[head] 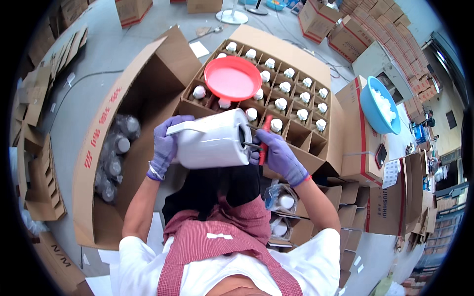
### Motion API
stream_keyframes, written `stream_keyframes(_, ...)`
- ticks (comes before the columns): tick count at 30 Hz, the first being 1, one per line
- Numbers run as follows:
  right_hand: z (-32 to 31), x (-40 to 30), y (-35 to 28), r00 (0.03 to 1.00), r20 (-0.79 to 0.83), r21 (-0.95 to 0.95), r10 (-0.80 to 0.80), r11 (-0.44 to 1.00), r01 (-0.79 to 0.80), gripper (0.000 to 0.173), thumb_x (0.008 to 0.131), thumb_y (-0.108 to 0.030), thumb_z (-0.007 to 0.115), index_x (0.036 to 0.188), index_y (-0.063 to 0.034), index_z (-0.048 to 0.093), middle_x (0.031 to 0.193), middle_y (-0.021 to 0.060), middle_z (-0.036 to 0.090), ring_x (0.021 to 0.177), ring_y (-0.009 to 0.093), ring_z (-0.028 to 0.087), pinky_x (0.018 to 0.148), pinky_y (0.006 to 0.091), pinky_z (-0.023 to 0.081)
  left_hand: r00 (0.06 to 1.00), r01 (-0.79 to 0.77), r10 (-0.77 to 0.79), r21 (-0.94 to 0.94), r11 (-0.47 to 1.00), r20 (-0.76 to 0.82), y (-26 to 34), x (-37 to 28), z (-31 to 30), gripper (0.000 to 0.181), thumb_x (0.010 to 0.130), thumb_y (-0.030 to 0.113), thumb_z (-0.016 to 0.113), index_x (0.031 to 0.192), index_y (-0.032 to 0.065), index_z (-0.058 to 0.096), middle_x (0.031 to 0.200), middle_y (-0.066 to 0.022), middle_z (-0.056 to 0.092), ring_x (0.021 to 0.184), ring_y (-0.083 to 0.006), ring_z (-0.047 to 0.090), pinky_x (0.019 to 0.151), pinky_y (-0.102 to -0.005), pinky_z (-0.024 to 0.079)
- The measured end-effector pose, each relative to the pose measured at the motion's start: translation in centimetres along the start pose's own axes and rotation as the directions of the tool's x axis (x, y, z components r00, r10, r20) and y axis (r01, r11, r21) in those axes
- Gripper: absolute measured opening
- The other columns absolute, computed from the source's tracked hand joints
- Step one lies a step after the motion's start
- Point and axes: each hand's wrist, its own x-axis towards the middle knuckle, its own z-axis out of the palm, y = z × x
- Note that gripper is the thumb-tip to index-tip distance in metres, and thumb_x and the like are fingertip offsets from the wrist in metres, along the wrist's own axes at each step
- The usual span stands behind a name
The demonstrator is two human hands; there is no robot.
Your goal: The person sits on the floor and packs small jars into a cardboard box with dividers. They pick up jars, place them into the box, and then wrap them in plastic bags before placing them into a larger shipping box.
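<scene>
My left hand (165, 142), in a purple glove, holds a white jug (211, 142) by its handle side, the jug lying tilted on its side above my lap. My right hand (279, 155), gloved too, grips a red-handled tool (264, 142) whose thin metal shaft points at the jug's dark open end. The tool's exact kind cannot be told. Beyond the jug, a divided cardboard box (311, 148) holds several bottle-like pieces with white tops (280, 104). A round red plastic tray (232, 78) rests on top of them.
To the left, an open carton (83, 192) holds plastic-wrapped items (113, 166). At right, a blue basin (393, 124) of white parts and a phone (380, 155) lie on a closed carton (350, 137). Wrapped pieces (286, 201) lie in a box beside my right leg.
</scene>
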Motion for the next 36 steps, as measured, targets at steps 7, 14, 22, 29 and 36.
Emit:
stream_keyframes(7, 1.4, -3.1, -4.3, 0.59, 0.601, -0.692, -0.539, 0.018, 0.721, 0.017, 0.087, -0.014, 0.071, 0.099, -0.0071, 0.062, 0.092, 0.0074, 0.061, 0.08, 0.028, 0.063, 0.079, 0.0357, 0.056, 0.949, 0.272, -0.271, 0.014, 0.962, 0.159, -1.0, -1.9, 0.7, 0.049, 0.099, 0.045, 0.056, 0.101, -0.0021, 0.069, 0.092, -0.0067, 0.07, 0.085, -0.0114, 0.063, 0.079, -0.0284, 0.051)
stream_keyframes(14, 1.3, -3.7, -5.2, 0.29, 0.908, -0.394, -0.302, -0.383, 0.835, 0.033, 0.076, -0.023, 0.074, 0.107, -0.0165, 0.064, 0.11, 0.0036, 0.061, 0.11, 0.026, 0.059, 0.112, 0.0605, 0.034, 0.741, 0.51, -0.474, 0.061, 0.858, 0.475, 0.3, -1.3, 2.4, 0.057, 0.098, 0.053, 0.054, 0.109, -0.001, 0.069, 0.095, -0.0062, 0.071, 0.09, -0.012, 0.065, 0.083, -0.03, 0.052)
stream_keyframes(22, -0.7, -5.0, -3.6, 0.413, 0.858, -0.486, -0.307, -0.22, 0.846, 0.03, 0.08, -0.022, 0.076, 0.106, -0.0138, 0.064, 0.111, 0.0087, 0.062, 0.103, 0.031, 0.062, 0.096, 0.0514, 0.048, 0.661, -0.02, -0.131, 0.192, 0.981, 0.739, -0.8, -2.2, 4.0, 0.029, 0.092, 0.016, 0.064, 0.117, 0.0031, 0.07, 0.107, -0.0035, 0.073, 0.097, -0.0152, 0.068, 0.09, -0.0316, 0.052)
stream_keyframes(29, -5.4, -0.7, -0.9, 0.862, 0.156, -0.931, -0.482, 0.22, 0.292, 0.026, 0.093, -0.026, 0.062, 0.1, -0.002, 0.059, 0.082, 0.0215, 0.061, 0.074, 0.04, 0.06, 0.066, 0.0446, 0.047, 0.918, 0.397, -0.39, -0.219, 0.891, 0.075, -0.6, -5.7, 8.1, 0.036, 0.084, -0.005, 0.047, 0.113, -0.0042, 0.068, 0.106, -0.0107, 0.071, 0.099, -0.0182, 0.067, 0.092, -0.0302, 0.053)
stream_keyframes(36, -3.2, 5.7, 0.6, 0.955, 0.189, -0.881, -0.229, 0.39, 0.268, 0.023, 0.092, -0.025, 0.067, 0.094, -0.0026, 0.062, 0.073, 0.0164, 0.057, 0.067, 0.023, 0.059, 0.064, 0.0388, 0.046, 0.914, 0.204, -0.287, 0.285, 0.937, 0.288, -1.0, -15.8, 3.0, 0.065, 0.094, 0.017, 0.064, 0.15, 0.0, 0.036, 0.141, -0.017, 0.054, 0.125, -0.0238, 0.056, 0.106, -0.0339, 0.043)
